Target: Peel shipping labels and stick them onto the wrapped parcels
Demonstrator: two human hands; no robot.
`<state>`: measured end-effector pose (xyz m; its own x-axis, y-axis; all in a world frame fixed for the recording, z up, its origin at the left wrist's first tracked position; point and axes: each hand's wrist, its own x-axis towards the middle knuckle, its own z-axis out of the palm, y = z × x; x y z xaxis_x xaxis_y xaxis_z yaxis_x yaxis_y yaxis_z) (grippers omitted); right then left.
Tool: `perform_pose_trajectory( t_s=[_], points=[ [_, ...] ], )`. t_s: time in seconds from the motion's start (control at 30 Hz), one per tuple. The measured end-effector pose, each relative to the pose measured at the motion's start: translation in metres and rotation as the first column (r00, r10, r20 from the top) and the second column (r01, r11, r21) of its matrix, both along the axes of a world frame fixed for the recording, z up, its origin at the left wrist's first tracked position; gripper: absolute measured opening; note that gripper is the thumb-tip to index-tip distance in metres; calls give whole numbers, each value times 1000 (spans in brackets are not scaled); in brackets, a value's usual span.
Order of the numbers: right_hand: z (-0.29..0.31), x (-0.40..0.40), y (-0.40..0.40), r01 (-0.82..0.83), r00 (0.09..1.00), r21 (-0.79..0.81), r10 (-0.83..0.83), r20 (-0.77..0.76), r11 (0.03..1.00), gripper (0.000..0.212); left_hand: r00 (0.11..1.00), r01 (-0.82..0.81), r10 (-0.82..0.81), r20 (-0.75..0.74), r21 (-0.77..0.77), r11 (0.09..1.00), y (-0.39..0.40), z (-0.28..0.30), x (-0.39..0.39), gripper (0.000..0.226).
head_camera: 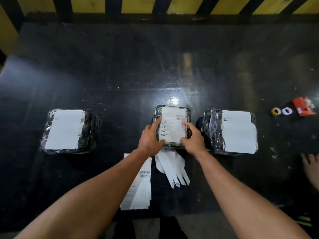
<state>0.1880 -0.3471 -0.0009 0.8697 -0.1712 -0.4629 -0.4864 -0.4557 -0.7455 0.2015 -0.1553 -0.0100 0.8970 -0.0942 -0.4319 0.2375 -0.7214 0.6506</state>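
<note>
While both hands work at the middle parcel (pixel 172 126), the head view takes in three black parcels in crinkled glossy film, set in a row on a scuffed, shiny black table (pixel 120 75). Each carries one white rectangular label; the middle label (pixel 172 125) shows barcodes. Left hand (pixel 150 137) lies along its left edge, fingers straight, thumb at the near corner. Right hand (pixel 193 138) curls round the right edge, gripping. Left parcel (pixel 69 131) and right parcel (pixel 229 131) sit untouched. Near side: flat printed label sheets (pixel 139 187) and curled white backing strips (pixel 172 168). Far right: two small tape rolls (pixel 281 111), one yellow, one white, beside one orange packet (pixel 303 106).
</note>
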Motion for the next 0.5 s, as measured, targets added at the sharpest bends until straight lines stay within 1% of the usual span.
perform_pose_trajectory(
  t_s=[0.13,0.2,0.27,0.33,0.4,0.43,0.5],
  points=[
    [-6,3,-7,-138,990,-2,137,-42,990,79,999,53,-53,0,80,995,0,-7,-3,94],
    [-4,-2,-7,-211,978,-106,209,-28,972,77,998,54,-56,16,99,994,8,-4,-9,91],
    [1,-18,-2,-231,966,-238,252,64,943,71,997,21,-27,66,100,995,24,1,-22,83],
    [6,-44,8,-201,938,-325,278,208,924,59,992,-23,11,128,93,995,47,3,-44,75],
    [9,-77,23,-195,900,-333,303,313,923,50,984,-72,58,167,79,994,73,4,-73,70],
    [9,-94,31,-207,885,-320,317,342,924,47,981,-100,86,172,73,992,86,3,-90,68],
    [2,-127,49,-248,890,-258,325,319,934,42,979,-145,132,156,77,986,110,0,-125,66]
  ],
)
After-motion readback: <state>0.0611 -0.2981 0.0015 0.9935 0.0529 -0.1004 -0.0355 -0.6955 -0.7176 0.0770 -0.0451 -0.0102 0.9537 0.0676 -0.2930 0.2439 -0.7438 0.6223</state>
